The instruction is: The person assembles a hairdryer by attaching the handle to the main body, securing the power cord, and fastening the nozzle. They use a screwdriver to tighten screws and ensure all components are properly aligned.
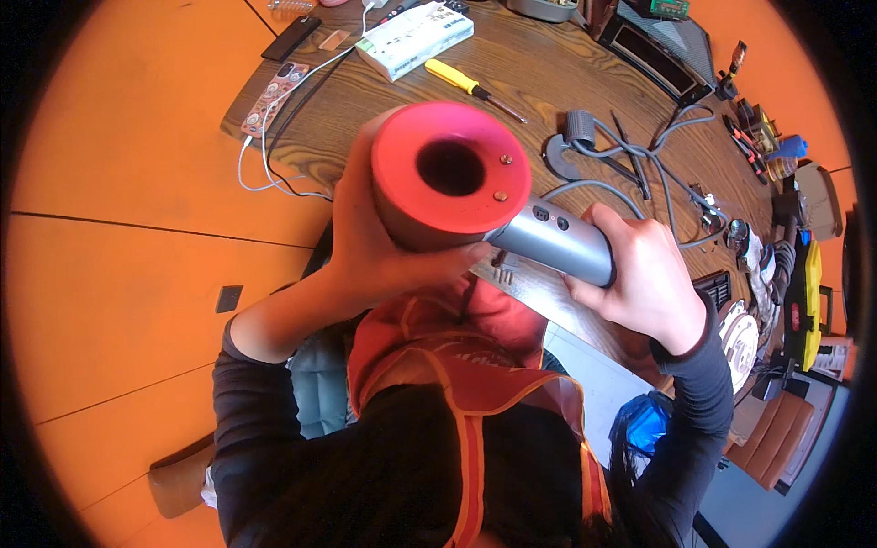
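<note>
A hair dryer with a round pink-red head (397,164) and a grey cylindrical handle (559,243) is held up in front of me, over the table's near edge. The head's dark central opening faces up toward the camera, and two small screws show on its ring. My left hand (361,237) wraps round the head from the left and below, its thumb under the rim. My right hand (644,274) grips the free end of the handle, fingers curled over it. Two small dark buttons sit on the handle between the hands.
On the wooden table (539,78) lie a yellow-handled screwdriver (457,79), a white box (416,41) and a coiled grey cord (639,151). A phone (274,99) with cables rests at the left edge. Tools and small parts crowd the right side, near a yellow case (808,301).
</note>
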`<state>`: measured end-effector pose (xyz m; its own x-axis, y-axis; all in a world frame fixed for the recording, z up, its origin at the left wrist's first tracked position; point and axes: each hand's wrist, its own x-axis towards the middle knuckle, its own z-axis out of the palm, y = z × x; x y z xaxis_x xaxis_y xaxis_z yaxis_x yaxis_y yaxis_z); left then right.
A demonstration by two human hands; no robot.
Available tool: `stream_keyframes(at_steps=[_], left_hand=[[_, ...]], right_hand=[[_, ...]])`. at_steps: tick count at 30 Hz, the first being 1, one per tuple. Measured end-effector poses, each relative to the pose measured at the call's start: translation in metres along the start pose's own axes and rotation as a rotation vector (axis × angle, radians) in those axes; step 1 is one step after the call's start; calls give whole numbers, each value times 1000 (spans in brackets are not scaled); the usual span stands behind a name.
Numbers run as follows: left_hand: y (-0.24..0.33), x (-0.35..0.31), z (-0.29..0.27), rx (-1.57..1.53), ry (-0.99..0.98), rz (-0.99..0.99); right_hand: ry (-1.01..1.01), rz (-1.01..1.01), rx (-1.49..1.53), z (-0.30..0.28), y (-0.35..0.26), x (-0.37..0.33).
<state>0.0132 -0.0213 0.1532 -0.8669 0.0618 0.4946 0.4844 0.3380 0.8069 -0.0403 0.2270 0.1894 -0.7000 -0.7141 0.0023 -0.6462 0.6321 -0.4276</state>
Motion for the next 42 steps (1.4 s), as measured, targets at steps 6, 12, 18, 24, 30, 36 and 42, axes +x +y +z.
stream_keyframes(at_steps=[6,12,18,24,30,36,42], left_hand=[[-28,-27,7,88,82,-19],[-44,-29,4,193,155,-5],[-12,-21,1,483,299,107],[49,-24,-4,856,-140,221],[56,-16,0,719,-537,44],[32,-28,0,288,-665,-350],[4,-41,26,-316,-426,-651]], right_hand=[[127,-136,-289,-15,-5,3],[203,-142,-341,-14,0,15],[426,-213,-433,-9,-6,24],[521,-318,-628,8,-16,25],[499,-513,-525,32,-40,11],[517,-470,-489,32,-40,4],[959,-64,341,27,-27,-15]])
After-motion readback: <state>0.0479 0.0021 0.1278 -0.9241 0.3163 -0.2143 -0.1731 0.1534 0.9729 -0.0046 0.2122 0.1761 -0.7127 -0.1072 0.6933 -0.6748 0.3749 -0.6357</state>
